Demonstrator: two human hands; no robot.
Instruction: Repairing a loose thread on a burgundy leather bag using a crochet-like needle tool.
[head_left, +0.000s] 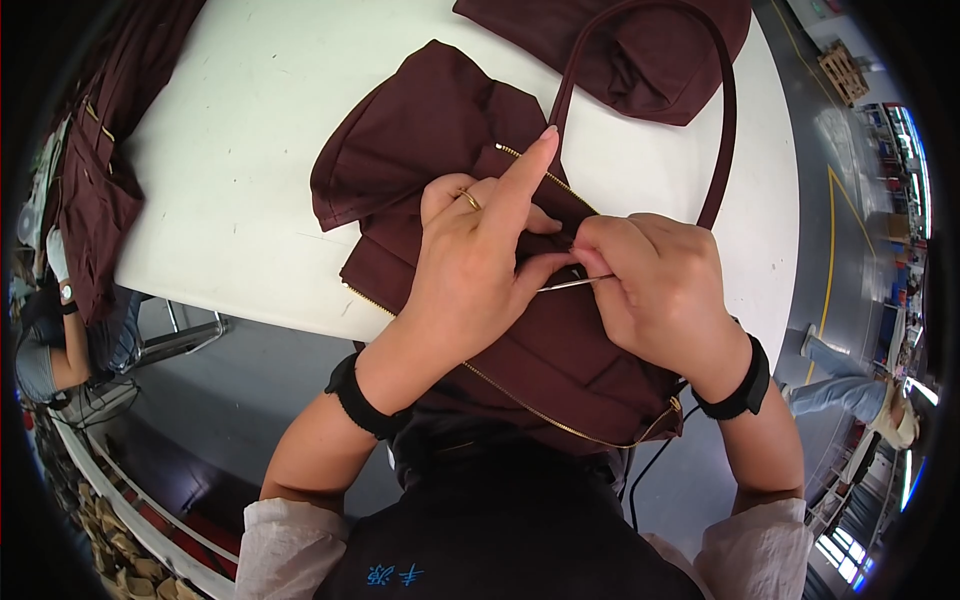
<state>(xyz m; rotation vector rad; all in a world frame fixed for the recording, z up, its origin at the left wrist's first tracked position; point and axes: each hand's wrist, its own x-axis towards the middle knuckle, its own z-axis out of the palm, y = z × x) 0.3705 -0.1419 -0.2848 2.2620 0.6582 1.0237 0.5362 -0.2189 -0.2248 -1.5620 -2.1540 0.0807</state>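
A dark maroon fabric bag (pixel 540 345) with gold-toothed zippers lies across the table's near edge, partly over my lap. My left hand (pixel 475 250) grips the bag near its open zipper, index finger stretched out, thumb pressed toward the right fingertips. Thumb and forefinger of my right hand (pixel 660 285) pinch at the same spot; what lies between them is too small to make out. From under the right fingers sticks a thin, pointed silver metal tool (pixel 575 284), its other end hidden in that hand. The bag's looped strap (pixel 728 130) arches beyond my right hand.
Another maroon bag piece (pixel 650 60) lies at the far side of the white table (pixel 240 200). More maroon fabric (pixel 100 200) hangs at the left edge, by another person's arm (pixel 75 345). At right, a person's legs (pixel 850 375) show in the aisle.
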